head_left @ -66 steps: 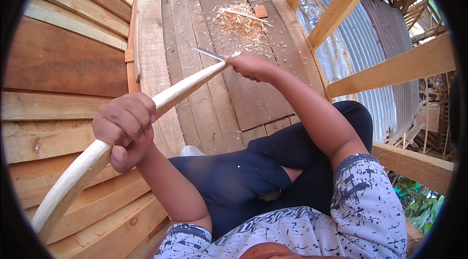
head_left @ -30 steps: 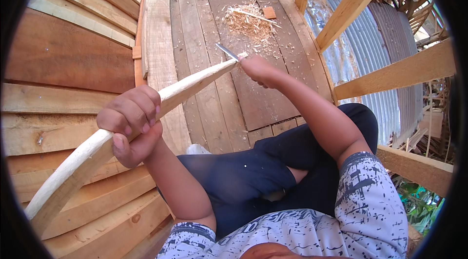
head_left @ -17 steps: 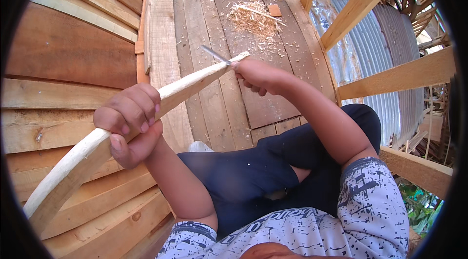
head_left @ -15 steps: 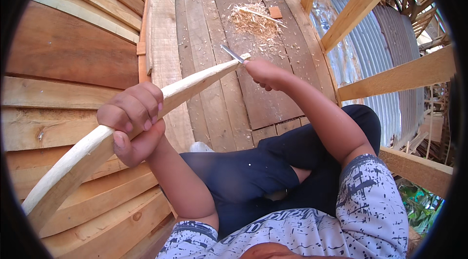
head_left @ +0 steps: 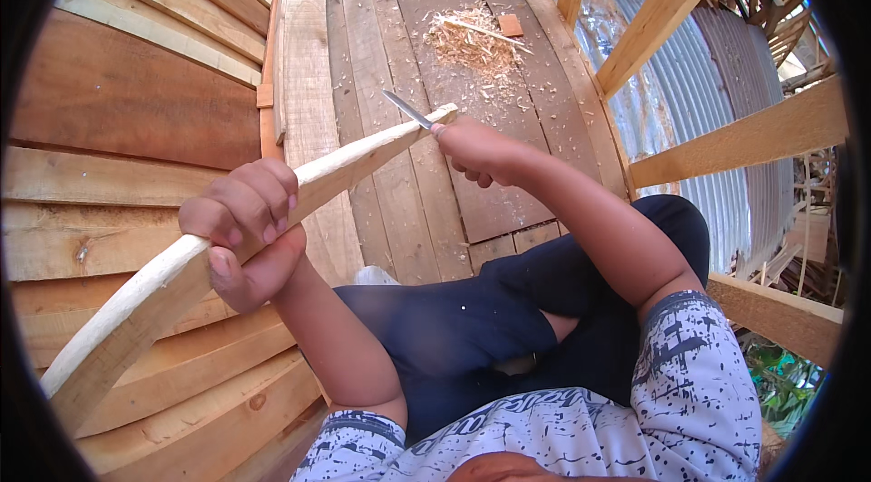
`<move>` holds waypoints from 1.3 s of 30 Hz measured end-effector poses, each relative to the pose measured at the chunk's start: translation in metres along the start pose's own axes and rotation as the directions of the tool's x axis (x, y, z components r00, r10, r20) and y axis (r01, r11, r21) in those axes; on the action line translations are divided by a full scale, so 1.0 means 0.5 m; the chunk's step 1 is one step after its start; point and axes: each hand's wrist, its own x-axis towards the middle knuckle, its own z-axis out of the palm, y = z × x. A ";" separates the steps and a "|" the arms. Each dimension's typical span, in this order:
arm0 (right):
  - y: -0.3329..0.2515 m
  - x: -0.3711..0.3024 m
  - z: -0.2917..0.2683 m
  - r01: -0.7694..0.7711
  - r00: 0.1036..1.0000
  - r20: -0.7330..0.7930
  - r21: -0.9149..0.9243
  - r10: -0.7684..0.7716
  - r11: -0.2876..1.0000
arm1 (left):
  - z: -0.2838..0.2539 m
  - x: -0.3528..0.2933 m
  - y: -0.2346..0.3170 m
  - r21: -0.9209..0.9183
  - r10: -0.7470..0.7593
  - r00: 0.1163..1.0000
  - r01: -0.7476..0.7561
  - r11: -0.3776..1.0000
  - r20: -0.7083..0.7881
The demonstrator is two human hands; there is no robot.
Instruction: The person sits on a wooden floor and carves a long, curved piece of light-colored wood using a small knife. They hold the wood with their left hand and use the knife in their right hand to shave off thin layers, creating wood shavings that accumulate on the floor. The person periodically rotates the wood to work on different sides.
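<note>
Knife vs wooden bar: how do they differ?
The knife is short, with a grey blade; the wooden bar is long and pale. The knife points up-left in view, the wooden bar's far end up-right. The right hand holds the knife, the left hand the wooden bar. Both are handheld.

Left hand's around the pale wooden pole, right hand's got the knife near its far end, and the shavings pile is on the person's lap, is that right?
No: the pile of shavings lies on the plank floor, as the head view shows. The rest stands: the left hand is around the pole and the right hand has the knife near its far end.
</note>
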 end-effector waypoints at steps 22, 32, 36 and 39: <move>-0.027 -0.035 0.067 0.195 0.976 -0.076 -0.092 -0.203 0.976 | -0.015 0.005 -0.004 -0.005 0.009 1.000 -0.009 1.000 0.001; -0.046 -0.060 0.054 0.174 0.985 0.039 -0.122 -0.170 0.977 | -0.003 -0.007 0.002 -0.002 0.001 1.000 -0.001 1.000 -0.005; 0.024 0.029 -0.037 0.007 0.997 -0.081 -0.142 -0.019 0.990 | 0.011 0.009 -0.003 -0.058 -0.001 0.999 0.004 0.998 0.044; -0.009 0.012 -0.010 0.062 0.994 -0.074 -0.170 -0.076 0.984 | 0.003 0.009 0.002 -0.072 -0.012 0.995 0.019 0.997 0.101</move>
